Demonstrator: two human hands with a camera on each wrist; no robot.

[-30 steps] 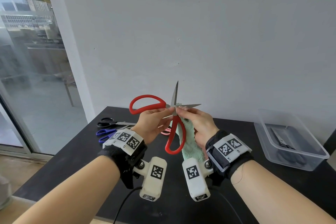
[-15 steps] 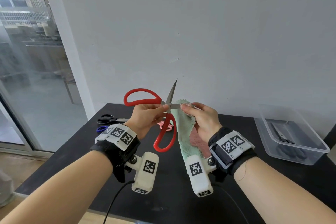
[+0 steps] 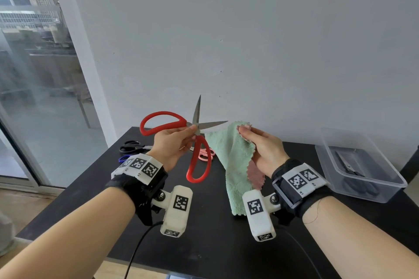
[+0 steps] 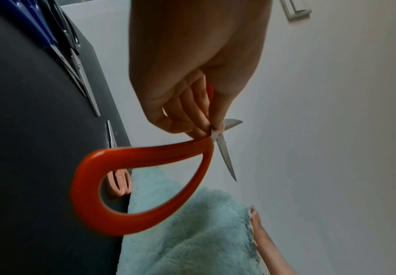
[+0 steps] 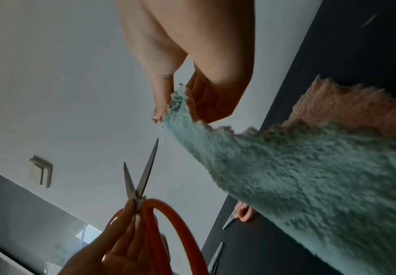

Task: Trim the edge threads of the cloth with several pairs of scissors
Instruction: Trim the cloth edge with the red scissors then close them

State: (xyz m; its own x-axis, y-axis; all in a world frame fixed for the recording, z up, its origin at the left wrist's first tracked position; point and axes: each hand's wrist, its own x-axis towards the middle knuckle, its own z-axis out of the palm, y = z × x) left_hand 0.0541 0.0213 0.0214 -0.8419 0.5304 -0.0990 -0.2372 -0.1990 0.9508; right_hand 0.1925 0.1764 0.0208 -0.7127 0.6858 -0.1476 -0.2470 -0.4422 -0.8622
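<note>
The desk [image 3: 226,244] lies below both raised hands, its far edge against the wall, with open air between the hands and its top. A clear bin [image 3: 362,165] sits on it well to the right of the right hand [image 3: 265,149]. The cloth [image 3: 231,161] hangs from that hand, thumb and fingers pinching its top corner, green side toward the left hand [image 3: 172,145] and a pink side showing at its right edge; its lower end drops toward the desk. The red scissors [image 3: 197,142] are just left of the cloth, gripped near the pivot by the left hand's fingertips, blades spread wide, one pointing up, the other toward the pinched corner without touching it. Beyond the left hand, black scissors [image 3: 131,147], blue scissors [image 3: 123,158] and pink scissors [image 3: 205,154] lie on the desk. Half a second ago the cloth corner met the blades; now the hands are apart and more cloth is unfolded.
</note>
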